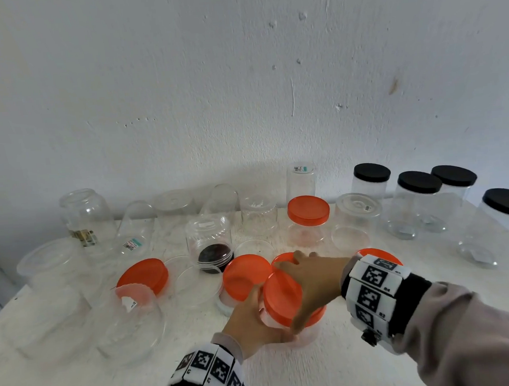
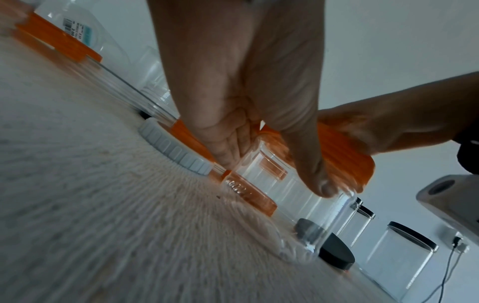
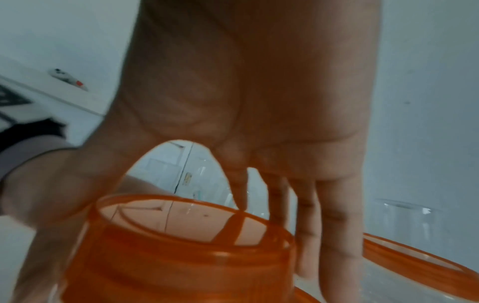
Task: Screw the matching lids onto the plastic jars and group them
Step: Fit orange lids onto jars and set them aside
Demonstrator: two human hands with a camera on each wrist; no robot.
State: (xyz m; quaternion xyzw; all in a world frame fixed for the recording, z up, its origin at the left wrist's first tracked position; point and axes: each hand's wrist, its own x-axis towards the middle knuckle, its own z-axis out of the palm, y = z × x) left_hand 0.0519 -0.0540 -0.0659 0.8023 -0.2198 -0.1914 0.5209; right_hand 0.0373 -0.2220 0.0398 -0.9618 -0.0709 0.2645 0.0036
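Two hands work together on one clear plastic jar (image 1: pixel 291 331) standing near the front middle of a white desk (image 1: pixel 322 370). The left hand (image 1: pixel 251 321) wraps around the jar's side from the left, fingers and thumb curled against the clear wall. The right hand (image 1: pixel 312 282) reaches in from the right and covers an orange lid (image 1: pixel 282 297) that sits on the jar's mouth, thumb on the near rim and fingers spread over the far rim. In the right wrist view the fingers (image 3: pixel 334 225) reach down past the lid's far edge. Whether the lid is fully threaded cannot be told.

Just behind the held jar, a second orange lid (image 1: pixel 246 274) leans on a low white lid (image 2: pixel 176 151). To the left, a third orange lid (image 1: pixel 145 276) rests against a clear jar lying on its side (image 1: pixel 129 324). Further back, one capped orange jar (image 1: pixel 307 222) stands upright. A dark lid (image 1: pixel 215 257) sits under an upturned clear jar near the middle. Several uncapped clear jars (image 1: pixel 87 218) line the back along the white wall. Four black-lidded jars (image 1: pixel 415 201) stand together at the right rear of the desk, well apart from the hands.
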